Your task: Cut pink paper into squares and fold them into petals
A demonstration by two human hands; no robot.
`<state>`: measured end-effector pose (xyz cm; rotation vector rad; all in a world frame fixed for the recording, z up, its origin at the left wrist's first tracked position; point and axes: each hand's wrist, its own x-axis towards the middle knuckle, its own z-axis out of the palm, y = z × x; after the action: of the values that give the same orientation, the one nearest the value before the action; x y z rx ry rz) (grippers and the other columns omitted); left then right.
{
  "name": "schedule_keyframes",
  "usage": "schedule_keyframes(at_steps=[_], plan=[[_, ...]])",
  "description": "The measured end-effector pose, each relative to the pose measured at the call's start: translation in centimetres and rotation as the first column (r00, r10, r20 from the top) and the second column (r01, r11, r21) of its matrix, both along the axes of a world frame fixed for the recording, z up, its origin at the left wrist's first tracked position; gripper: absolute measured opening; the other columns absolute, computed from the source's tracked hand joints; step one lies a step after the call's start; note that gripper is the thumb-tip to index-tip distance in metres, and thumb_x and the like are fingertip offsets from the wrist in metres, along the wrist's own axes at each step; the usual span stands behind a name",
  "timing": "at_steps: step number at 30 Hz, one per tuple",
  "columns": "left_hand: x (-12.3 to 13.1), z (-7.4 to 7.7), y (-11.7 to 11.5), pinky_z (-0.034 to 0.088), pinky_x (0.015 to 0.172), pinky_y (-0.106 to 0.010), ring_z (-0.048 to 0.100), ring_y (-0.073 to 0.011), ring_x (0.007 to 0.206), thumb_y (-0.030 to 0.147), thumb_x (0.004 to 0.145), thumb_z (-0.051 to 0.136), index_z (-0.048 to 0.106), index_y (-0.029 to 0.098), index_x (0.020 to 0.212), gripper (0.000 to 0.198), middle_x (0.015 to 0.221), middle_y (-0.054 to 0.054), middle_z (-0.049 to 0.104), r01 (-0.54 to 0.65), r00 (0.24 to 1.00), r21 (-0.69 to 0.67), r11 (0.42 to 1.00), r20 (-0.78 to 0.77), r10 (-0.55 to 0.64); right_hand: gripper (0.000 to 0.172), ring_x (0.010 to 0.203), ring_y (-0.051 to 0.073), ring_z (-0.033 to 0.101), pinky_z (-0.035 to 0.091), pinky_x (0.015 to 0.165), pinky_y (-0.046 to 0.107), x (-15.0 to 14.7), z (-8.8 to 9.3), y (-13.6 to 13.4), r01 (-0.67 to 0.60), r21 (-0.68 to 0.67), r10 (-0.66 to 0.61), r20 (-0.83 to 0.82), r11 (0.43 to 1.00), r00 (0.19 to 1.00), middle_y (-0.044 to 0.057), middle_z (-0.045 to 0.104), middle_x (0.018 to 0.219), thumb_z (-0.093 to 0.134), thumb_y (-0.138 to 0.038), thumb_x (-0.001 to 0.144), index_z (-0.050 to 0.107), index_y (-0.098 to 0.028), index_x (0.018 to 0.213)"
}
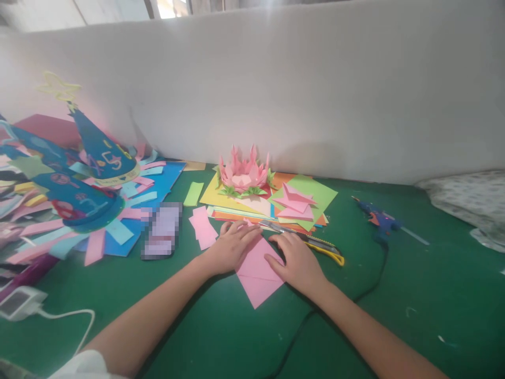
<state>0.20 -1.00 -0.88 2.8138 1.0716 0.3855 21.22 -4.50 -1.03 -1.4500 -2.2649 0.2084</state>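
Note:
A pink square of paper (pixel 258 287) lies on the green table, turned with one corner toward me and a crease across its lower part. My left hand (pixel 232 247) rests flat over its upper left side, fingers stretched out toward the top corner. On the right edge sits my right hand (pixel 298 263), its thumb and fingers apart and lightly curved. The paper's top corner is partly covered by my fingers. Just beyond the right hand are a yellow-handled cutter knife (pixel 325 252) and scissors (pixel 276 227).
Behind the hands, a pink paper lotus (pixel 246 176) and folded pink pieces (pixel 294 202) sit on coloured sheets. Pink strips (pixel 203 227) and a blurred phone (pixel 162 230) lie left, near blue cone hats (pixel 100 147). A glue gun (pixel 381 221) with a trailing cord is right.

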Motion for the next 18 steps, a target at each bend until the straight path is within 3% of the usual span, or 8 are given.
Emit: schedule_keyframes(at_steps=[7,12,14,18], plan=[[0.13,0.20,0.03,0.027,0.094,-0.043,0.040,-0.0271,0.117,0.012,0.080,0.045,0.040,0.020,0.132,0.052,0.125,-0.010,0.053,0.007,0.997,0.041,0.999,0.081,-0.011,0.017,0.089,0.024,0.053,0.043,0.079,0.038,-0.11,-0.11,0.24,-0.035,-0.037,0.030,-0.121,0.999,0.992,0.007,0.059,0.092,0.060,-0.024,0.079,0.058,-0.018,0.094],[-0.08,0.31,0.40,0.029,0.086,-0.040,0.050,-0.0215,0.098,0.023,0.088,0.048,0.061,0.023,0.101,0.019,0.095,-0.005,0.061,-0.022,0.980,0.103,0.994,0.197,0.002,0.002,0.078,0.021,0.055,0.044,0.071,0.033,-0.09,0.24,0.32,-0.047,-0.046,0.033,-0.274,0.998,0.961,0.003,0.061,0.079,0.057,-0.019,0.080,0.058,-0.019,0.081],[-0.19,0.34,0.53,0.028,0.086,-0.039,0.052,-0.0195,0.094,0.024,0.089,0.048,0.063,0.023,0.090,0.015,0.089,-0.003,0.063,-0.047,0.965,0.135,0.990,0.261,0.010,0.004,0.072,0.018,0.056,0.044,0.067,0.031,0.00,0.39,0.23,-0.071,-0.066,0.043,-0.349,0.995,0.936,0.002,0.061,0.075,0.056,-0.018,0.081,0.058,-0.020,0.078],[0.01,0.60,0.30,0.024,0.091,-0.041,0.054,-0.0181,0.093,0.021,0.086,0.053,0.065,0.025,0.088,0.012,0.085,0.000,0.067,-0.084,0.929,0.201,0.976,0.371,0.003,0.006,0.071,0.017,0.059,0.045,0.067,0.030,-0.01,0.54,-0.04,-0.061,-0.008,0.052,-0.431,0.998,0.901,0.001,0.065,0.077,0.056,-0.017,0.082,0.061,-0.021,0.082]])
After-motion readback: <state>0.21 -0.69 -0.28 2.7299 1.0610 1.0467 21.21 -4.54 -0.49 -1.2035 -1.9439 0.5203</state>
